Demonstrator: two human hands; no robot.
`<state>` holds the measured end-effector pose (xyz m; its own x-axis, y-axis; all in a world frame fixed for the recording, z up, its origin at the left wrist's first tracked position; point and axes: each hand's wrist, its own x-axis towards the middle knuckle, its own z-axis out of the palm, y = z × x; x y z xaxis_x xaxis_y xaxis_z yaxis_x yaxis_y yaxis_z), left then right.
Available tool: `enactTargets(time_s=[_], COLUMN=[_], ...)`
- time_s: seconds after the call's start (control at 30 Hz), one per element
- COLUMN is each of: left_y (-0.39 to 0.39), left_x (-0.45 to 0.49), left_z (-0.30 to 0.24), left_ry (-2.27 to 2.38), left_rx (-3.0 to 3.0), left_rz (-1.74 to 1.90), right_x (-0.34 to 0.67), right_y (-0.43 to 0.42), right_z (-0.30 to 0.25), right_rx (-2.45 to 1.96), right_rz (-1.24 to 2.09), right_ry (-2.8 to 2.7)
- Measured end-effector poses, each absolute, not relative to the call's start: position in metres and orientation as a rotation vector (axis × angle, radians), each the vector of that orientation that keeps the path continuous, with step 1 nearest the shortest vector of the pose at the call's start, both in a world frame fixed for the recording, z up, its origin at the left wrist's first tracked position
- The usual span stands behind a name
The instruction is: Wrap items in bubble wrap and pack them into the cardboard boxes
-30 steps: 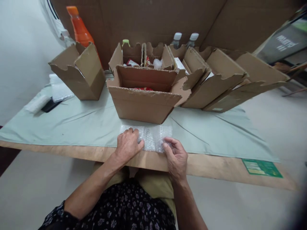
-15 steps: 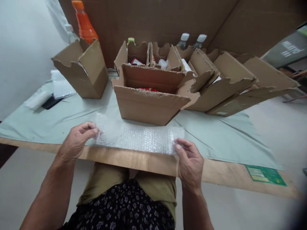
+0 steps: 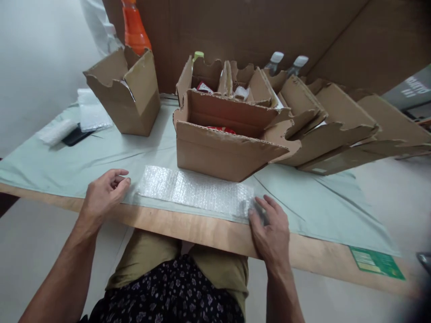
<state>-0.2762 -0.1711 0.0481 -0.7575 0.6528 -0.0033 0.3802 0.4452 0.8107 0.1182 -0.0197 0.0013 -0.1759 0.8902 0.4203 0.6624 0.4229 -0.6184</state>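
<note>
A sheet of bubble wrap (image 3: 195, 193) lies spread flat on the pale green cloth (image 3: 313, 202), near the table's front edge. My right hand (image 3: 271, 229) rests flat on the sheet's right end, fingers stretched out. My left hand (image 3: 104, 195) hovers just off the sheet's left end with loosely curled fingers, holding nothing. Right behind the sheet stands an open cardboard box (image 3: 222, 152) with something red (image 3: 220, 129) inside.
Another open box (image 3: 126, 92) stands at the back left before an orange bottle (image 3: 134, 31). More open and leaning boxes (image 3: 336, 130) fill the back and right, with bottles (image 3: 274, 60) behind. A bubble wrap roll (image 3: 55, 132) and a black object (image 3: 74, 136) lie far left.
The folded bubble wrap was pulled out sideways into a long sheet. My left hand has let go of its left end, and my right hand has gone flat on the right end.
</note>
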Motion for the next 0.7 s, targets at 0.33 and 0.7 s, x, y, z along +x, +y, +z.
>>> enactTargets(time_s=[0.33, 0.7], left_y=[-0.131, -0.135], left_x=[-0.190, -0.201], left_z=[0.033, 0.007], left_ry=[2.066, 2.046], left_rx=[2.003, 2.002], left_rz=[0.813, 0.656], right_x=[0.002, 0.092], right_y=[-0.040, -0.017], right_z=[0.047, 0.012], right_rx=[-0.817, -1.202], right_rz=[0.492, 0.414], right_ry=[-2.533, -2.472])
